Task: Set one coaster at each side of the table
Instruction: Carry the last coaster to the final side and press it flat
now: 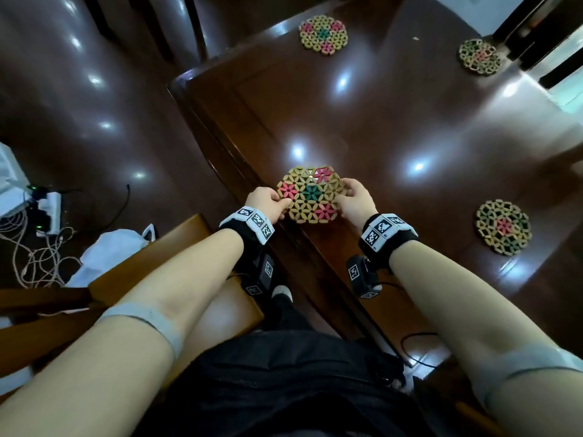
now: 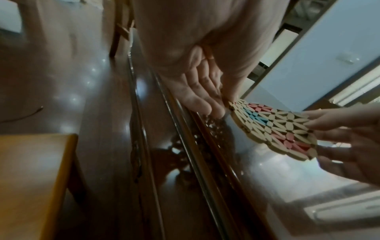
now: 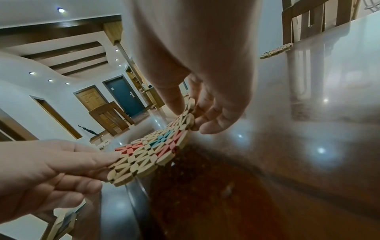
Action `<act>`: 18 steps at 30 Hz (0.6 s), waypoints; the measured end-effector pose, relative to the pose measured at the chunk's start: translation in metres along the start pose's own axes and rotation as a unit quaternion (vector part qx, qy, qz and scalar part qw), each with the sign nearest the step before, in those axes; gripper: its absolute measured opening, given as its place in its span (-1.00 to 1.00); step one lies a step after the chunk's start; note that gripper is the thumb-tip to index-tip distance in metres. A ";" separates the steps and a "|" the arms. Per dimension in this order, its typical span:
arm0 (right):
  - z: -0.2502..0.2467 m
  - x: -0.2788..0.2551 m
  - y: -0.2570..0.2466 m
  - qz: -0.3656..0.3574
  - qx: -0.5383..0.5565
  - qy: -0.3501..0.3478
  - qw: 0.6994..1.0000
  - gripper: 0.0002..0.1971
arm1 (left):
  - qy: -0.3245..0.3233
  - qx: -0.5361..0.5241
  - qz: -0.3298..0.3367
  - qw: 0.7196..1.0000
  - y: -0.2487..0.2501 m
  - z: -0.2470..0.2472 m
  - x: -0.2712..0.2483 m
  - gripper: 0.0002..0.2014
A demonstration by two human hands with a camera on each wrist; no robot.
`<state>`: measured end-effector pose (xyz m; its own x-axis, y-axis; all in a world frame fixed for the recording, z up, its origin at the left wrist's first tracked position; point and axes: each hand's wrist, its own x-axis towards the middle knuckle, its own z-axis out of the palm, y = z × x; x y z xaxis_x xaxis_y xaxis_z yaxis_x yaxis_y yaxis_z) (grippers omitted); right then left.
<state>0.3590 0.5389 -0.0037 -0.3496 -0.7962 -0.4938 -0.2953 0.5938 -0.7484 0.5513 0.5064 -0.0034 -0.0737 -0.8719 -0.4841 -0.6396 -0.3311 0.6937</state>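
A round bamboo coaster [image 1: 310, 194] with pink flowers and a green centre is held over the near left edge of the dark glossy table [image 1: 394, 127]. My left hand [image 1: 268, 201] pinches its left rim, thumb on top. My right hand [image 1: 355, 200] pinches its right rim. In the wrist views the coaster [image 2: 273, 128] [image 3: 152, 151] hangs slightly above the table surface, tilted. Three other coasters lie flat on the table: one at the far side [image 1: 322, 34], one at the far right [image 1: 479, 56], one at the near right [image 1: 503, 227].
A wooden chair seat [image 1: 176, 247] stands under my left arm beside the table. A white bag [image 1: 110, 253], a power strip and tangled cables [image 1: 38, 247] lie on the floor to the left. More chairs [image 3: 308, 21] stand past the table's far side.
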 end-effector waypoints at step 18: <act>-0.011 0.046 -0.003 -0.039 -0.301 -0.004 0.953 -0.29 | -0.053 0.254 0.009 0.966 0.011 0.001 0.047 -0.68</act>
<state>0.3342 0.5015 -0.0198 -0.2998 -0.8406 -0.4512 -0.7776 0.4893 -0.3948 0.5397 0.4623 -0.0193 -0.1491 -0.8255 -0.5443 -0.9281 -0.0730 0.3650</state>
